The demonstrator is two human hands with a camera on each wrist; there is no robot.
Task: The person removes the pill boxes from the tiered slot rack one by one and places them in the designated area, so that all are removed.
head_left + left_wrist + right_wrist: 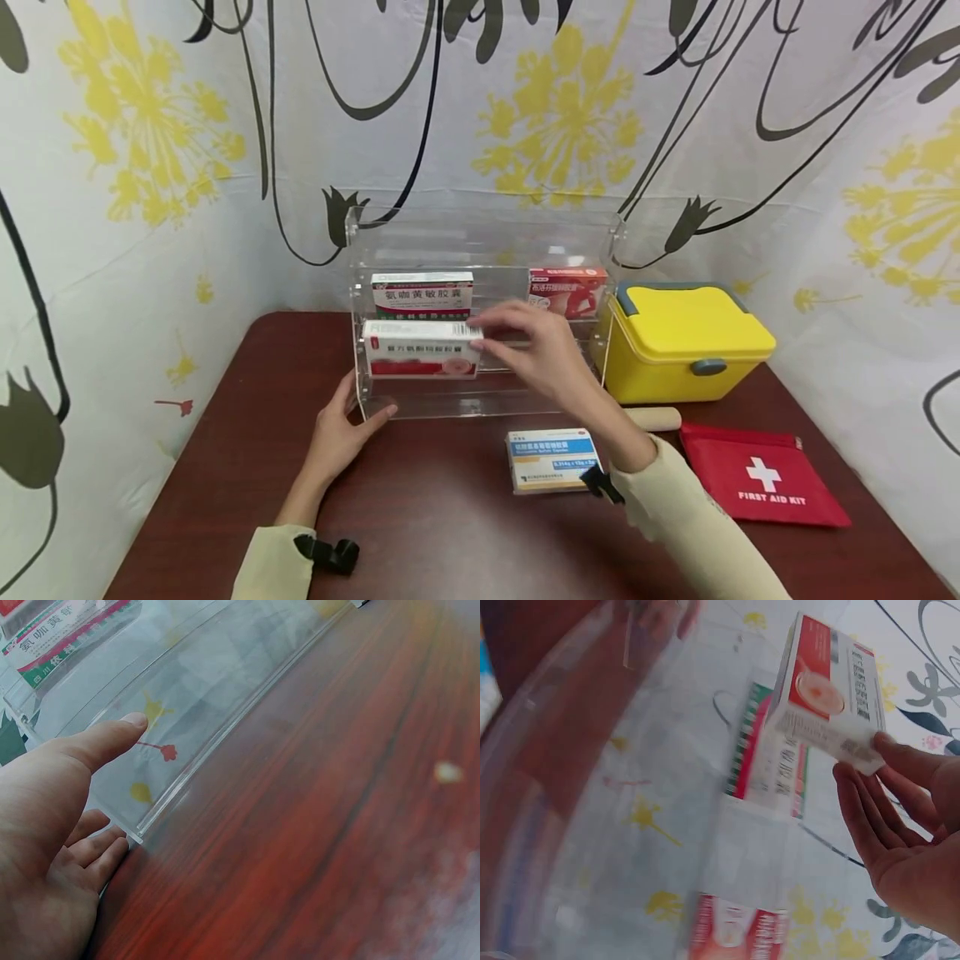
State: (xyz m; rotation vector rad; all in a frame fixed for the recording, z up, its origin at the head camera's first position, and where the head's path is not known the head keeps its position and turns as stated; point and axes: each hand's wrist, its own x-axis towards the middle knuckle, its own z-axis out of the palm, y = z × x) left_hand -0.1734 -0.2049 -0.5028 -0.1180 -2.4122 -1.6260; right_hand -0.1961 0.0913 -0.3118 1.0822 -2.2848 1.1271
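My right hand pinches the right end of a white and red medicine box between thumb and fingers. The box is held level in front of the left side of a clear acrylic rack. In the right wrist view the same box appears tilted, with fingertips at its corner. My left hand holds the rack's lower left corner, thumb in front and the other fingers at the outer side. On the rack stand a green, white and magenta medicine box at left and a red medicine box at right.
A white and blue medicine box lies on the dark red table before the rack. To the right are a yellow lidded case, a beige roll and a red first aid pouch. Patterned cloth hangs behind.
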